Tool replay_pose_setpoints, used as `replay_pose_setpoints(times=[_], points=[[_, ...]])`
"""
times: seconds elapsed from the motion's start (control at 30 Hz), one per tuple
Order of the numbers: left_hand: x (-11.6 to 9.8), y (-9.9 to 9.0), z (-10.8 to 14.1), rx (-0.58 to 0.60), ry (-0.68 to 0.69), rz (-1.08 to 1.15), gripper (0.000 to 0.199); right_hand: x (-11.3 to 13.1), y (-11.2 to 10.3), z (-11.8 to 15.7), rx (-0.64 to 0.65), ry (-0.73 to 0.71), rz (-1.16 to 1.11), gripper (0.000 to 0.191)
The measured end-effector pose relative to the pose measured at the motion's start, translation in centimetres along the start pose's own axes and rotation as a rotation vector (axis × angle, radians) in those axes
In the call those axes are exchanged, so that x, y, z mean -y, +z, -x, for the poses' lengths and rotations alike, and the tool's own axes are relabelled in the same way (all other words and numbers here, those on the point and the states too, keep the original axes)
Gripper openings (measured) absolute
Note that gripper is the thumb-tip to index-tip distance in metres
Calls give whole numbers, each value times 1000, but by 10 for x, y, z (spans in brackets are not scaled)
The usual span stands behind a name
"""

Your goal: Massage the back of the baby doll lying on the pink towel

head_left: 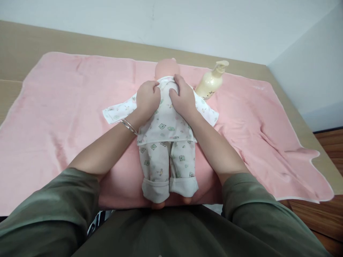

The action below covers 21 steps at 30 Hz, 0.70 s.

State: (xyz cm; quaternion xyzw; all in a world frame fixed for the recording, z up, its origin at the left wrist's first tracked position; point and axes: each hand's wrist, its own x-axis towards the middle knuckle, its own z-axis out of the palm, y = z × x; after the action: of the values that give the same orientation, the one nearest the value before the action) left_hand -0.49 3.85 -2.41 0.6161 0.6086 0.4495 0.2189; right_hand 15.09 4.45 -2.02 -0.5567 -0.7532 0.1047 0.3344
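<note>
A baby doll (166, 68) lies on a pink blanket, its head away from me and its feet at the near edge. It wears a white printed top (167, 123) and matching trousers (182, 159) with turned-up cuffs. My left hand (148, 100) is closed on the top beside the collar, a bracelet on that wrist. On the collar's other side my right hand (183, 94) grips the top, thumb and forefinger at the neckline. Both sleeves of the top spread outward. The fingers under each hand are partly hidden.
The pink blanket (80, 96) covers much of the wooden table (24, 43). A pale yellow pump bottle (210, 84) leans or lies just right of the doll, beyond the right sleeve. A white wall (187, 25) rises behind the table.
</note>
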Motion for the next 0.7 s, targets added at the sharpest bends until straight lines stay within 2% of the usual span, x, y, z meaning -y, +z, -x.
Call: replay_pose_setpoints(times=[0.07, 0.17, 0.23, 0.33, 0.47, 0.6, 0.7], points=[[-14, 3, 15, 55, 26, -101, 27, 1, -1, 0, 5, 5, 2, 59], [-33, 8, 40, 103, 110, -202, 44, 4, -5, -4, 48, 23, 28, 56], [-37, 10, 48, 131, 131, -213, 52, 11, -12, -6, 93, 44, 82, 55], [-27, 9, 39, 150, 126, -141, 53, 26, -22, 0, 178, 31, 198, 55], [0, 7, 8, 110, 97, -18, 47, 44, -24, 18, 328, -123, 312, 55], [16, 6, -9, 55, 10, 38, 43, 47, -13, 23, 322, -149, 245, 60], [16, 5, -7, 37, 41, 36, 40, 36, -8, 11, 278, -81, 187, 57]])
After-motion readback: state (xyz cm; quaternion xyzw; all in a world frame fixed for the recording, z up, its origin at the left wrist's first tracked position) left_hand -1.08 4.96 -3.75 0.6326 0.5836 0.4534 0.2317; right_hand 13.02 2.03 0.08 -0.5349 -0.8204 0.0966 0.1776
